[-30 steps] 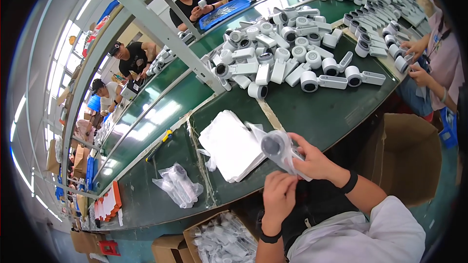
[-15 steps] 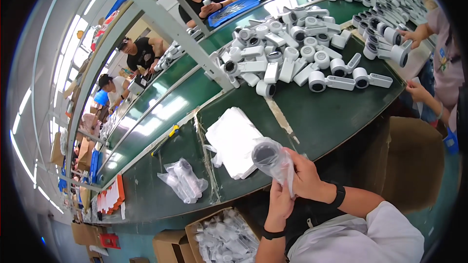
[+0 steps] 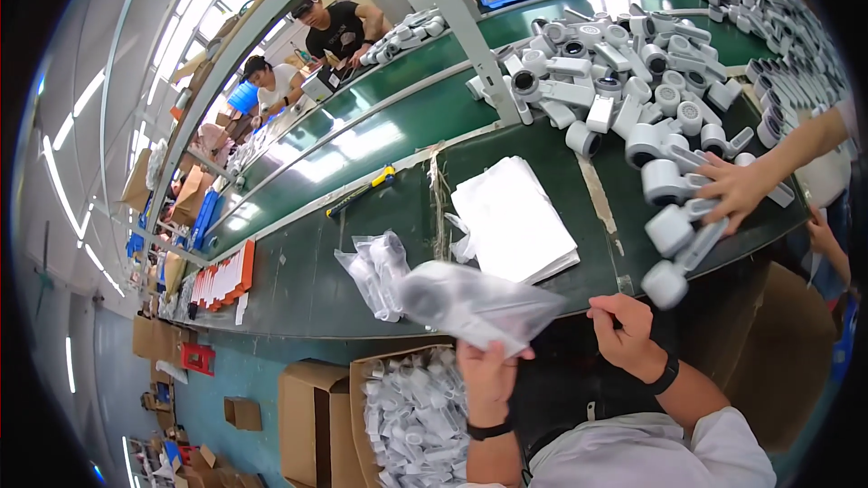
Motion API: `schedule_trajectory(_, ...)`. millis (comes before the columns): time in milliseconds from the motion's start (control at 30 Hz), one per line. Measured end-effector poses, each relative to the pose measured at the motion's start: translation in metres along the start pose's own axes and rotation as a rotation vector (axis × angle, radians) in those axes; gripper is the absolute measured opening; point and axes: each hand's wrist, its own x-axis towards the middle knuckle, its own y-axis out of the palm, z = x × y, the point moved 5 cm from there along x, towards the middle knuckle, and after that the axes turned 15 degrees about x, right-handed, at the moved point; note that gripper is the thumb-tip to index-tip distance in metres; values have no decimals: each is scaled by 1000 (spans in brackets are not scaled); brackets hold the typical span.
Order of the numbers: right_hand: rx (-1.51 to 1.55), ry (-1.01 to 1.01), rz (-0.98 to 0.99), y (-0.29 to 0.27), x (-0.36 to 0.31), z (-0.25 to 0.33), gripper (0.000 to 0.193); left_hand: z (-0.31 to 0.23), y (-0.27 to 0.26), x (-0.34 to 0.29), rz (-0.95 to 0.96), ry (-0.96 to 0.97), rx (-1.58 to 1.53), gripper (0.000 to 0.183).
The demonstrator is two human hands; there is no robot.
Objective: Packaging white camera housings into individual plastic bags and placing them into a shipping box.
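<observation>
My left hand (image 3: pixel 488 380) is closed on a clear plastic bag (image 3: pixel 479 303), blurred by motion. Inside it is a white device with a round, dark-ringed head, shaped like a small hair dryer. The bag's free end points right, and its head end overlaps a pair of bagged devices (image 3: pixel 375 271) lying on the bench. To the right, apart from the bag, my right hand (image 3: pixel 624 333) has its fingers curled in, with nothing visible in them. Just beyond the bag lies a stack of white plastic bags (image 3: pixel 520 221).
A co-worker's hand (image 3: pixel 746 185) reaches over loose white devices (image 3: pixel 669 226) on the right, beside a large pile (image 3: pixel 624 81). Below the bench, a cardboard box (image 3: pixel 357 398) holds many bagged devices. A yellow-handled tool (image 3: pixel 362 192) and a metal post (image 3: pixel 470 36) stand farther left.
My right hand has come off the bagged device, which has moved left and down in my left hand. The view has shifted. A co-worker's hand has come in with more devices at the right.
</observation>
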Motion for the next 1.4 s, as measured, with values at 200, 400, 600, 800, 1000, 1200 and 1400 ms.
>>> schedule_trajectory(200,107,185,190,-6,-12,-8,14,-106,-117,3,-776,200,785,40)
schedule_trajectory(400,106,270,194,-6,-20,-15,12,-119,-224,53,-893,47,1103,40)
schedule_trajectory(600,83,280,179,-10,-17,-12,13,-87,-249,83,-889,-17,1159,44)
schedule_trajectory(800,30,369,137,-32,-28,-19,14,-95,-230,80,-939,274,1342,26)
schedule_trajectory(1000,62,398,17,-47,-10,-28,13,-98,-123,44,-749,318,1086,19)
schedule_trajectory(1200,-184,232,-45,-59,25,-21,14,-32,-41,47,-269,216,1002,10)
schedule_trajectory(1400,-785,-10,155,-95,66,-24,46,-34,66,65,245,774,1621,30)
